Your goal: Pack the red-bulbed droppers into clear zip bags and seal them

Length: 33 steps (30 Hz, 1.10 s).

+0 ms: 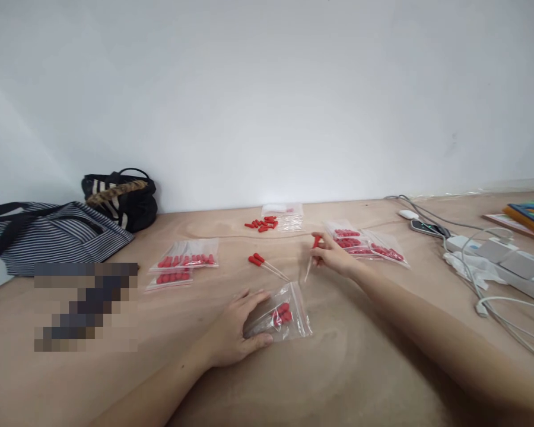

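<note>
A dropper with a red rubber bulb and a thin clear tube [308, 270] is pinched in my right hand [329, 255], bulb up and tube slanting down to the table. My left hand [234, 332] lies on the table with thumb and fingers spread around the left end of a clear zip bag [300, 323], touching it. Several red bulbs [282, 314] show inside that bag. Between my hands and a little farther off, two red-bulbed droppers [267, 265] lie side by side, their tubes pointing towards the bag's mouth.
Loose red bulbs [262, 223] lie near the wall by clear bags of tubes [289, 222]. Filled bags sit left [187, 256] and right [349, 240]. A striped bag [66, 237] and black bag [137, 204] stand far left; cables [467, 267] and a power strip [525, 270] lie right.
</note>
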{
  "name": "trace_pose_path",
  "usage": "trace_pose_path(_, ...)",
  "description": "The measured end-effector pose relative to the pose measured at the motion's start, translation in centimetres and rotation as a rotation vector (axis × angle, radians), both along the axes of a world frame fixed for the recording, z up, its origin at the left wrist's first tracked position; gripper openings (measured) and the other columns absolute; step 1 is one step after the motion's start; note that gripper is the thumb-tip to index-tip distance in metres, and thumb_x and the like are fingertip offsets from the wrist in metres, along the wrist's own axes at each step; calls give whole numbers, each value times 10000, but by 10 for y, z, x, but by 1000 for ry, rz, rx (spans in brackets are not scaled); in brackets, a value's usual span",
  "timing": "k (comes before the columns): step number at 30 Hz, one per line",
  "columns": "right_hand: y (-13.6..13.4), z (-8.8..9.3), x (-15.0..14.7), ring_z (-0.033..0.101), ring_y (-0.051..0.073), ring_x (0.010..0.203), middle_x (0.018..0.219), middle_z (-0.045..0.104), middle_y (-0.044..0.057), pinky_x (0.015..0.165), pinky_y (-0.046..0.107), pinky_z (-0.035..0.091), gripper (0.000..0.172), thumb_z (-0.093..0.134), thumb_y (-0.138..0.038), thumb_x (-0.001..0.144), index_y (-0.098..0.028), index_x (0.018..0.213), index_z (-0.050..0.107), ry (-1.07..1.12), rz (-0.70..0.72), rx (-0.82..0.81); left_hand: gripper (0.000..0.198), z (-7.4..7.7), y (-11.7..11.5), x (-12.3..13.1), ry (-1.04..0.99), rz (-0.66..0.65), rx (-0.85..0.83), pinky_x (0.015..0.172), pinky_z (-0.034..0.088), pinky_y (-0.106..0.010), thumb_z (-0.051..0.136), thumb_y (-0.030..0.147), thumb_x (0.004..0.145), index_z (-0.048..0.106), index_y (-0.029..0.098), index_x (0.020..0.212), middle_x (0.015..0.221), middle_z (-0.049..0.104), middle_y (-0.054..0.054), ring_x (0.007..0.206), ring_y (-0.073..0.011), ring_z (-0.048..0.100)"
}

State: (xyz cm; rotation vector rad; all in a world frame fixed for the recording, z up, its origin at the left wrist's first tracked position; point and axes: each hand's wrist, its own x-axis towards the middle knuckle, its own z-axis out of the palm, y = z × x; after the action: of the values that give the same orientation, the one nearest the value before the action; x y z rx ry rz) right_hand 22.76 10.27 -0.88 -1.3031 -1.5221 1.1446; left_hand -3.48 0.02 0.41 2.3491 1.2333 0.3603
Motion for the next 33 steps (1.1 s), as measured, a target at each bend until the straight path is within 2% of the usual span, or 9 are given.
trace_pose_path(3, -31, -13, 7, 516, 111, 473, 570, 481, -80, 466, 239, 427, 548, 558, -278, 653, -203, 1131, 300, 317, -270, -4, 663, -7, 2, -2, 15, 12, -9, 999, 276, -495, 589, 457, 717, 344, 242, 1294, 1327, 408, -68, 1241, -322, 289)
trace_pose_path(6, -54, -18, 1, 529, 109, 486, 609, 470, -82, 466, 245, 443, 538, 599, -336, 645, -222, 1077, 299, 410, -342, 25, 676, -13, 2, -5, 30, 42, -23, 984, 287, -514, 588, 457, 720, 322, 258, 1308, 1351, 373, -64, 1257, -335, 246)
trace_pose_path(15, -72, -18, -35, 548, 109, 500, 641, 466, -78, 513, 283, 484, 589, 648, -501, 589, -232, 1001, 326, 493, -273, 50, 671, -17, 2, -8, 13, 40, 0, 988, 287, -509, 582, 473, 723, 324, 273, 1310, 1341, 389, -53, 1256, -337, 248)
trace_pose_path(19, -75, -23, -42, 581, 137, 599, 666, 549, -19, 616, 316, 497, 484, 595, -556, 631, -198, 929, 464, 473, -123, -18, 667, -17, 2, -7, 16, 36, 7, 982, 296, -508, 573, 477, 727, 323, 270, 1309, 1339, 392, -58, 1252, -338, 258)
trace_pose_path(22, -77, -26, -40, 568, 142, 617, 686, 594, 12, 612, 302, 475, 420, 618, -511, 636, -172, 876, 559, 350, -58, -17, 669, -16, 2, -7, 22, 22, 9, 990, 285, -504, 570, 477, 726, 323, 259, 1309, 1338, 394, -57, 1251, -335, 262)
trace_pose_path(27, -76, -25, -37, 488, 85, 496, 680, 608, -8, 483, 228, 397, 403, 703, -394, 577, -176, 872, 537, 293, -125, 16, 685, -13, 1, -4, 47, 50, -17, 988, 284, -510, 578, 461, 725, 303, 253, 1317, 1339, 390, -55, 1262, -341, 230)
trace_pose_path(31, -74, -21, -42, 557, 124, 576, 686, 638, 22, 574, 268, 445, 348, 736, -400, 520, -159, 706, 567, 343, -18, -8, 678, -10, 0, -2, 36, 46, -13, 991, 285, -503, 582, 449, 725, 306, 254, 1313, 1332, 399, -52, 1259, -336, 241)
trace_pose_path(33, -73, -20, -44, 581, 150, 627, 707, 648, 34, 631, 304, 461, 350, 726, -421, 525, -153, 715, 605, 351, 66, -45, 681, -9, 0, -2, 40, 41, -10, 991, 284, -504, 584, 453, 720, 317, 238, 1308, 1320, 415, -60, 1253, -340, 252)
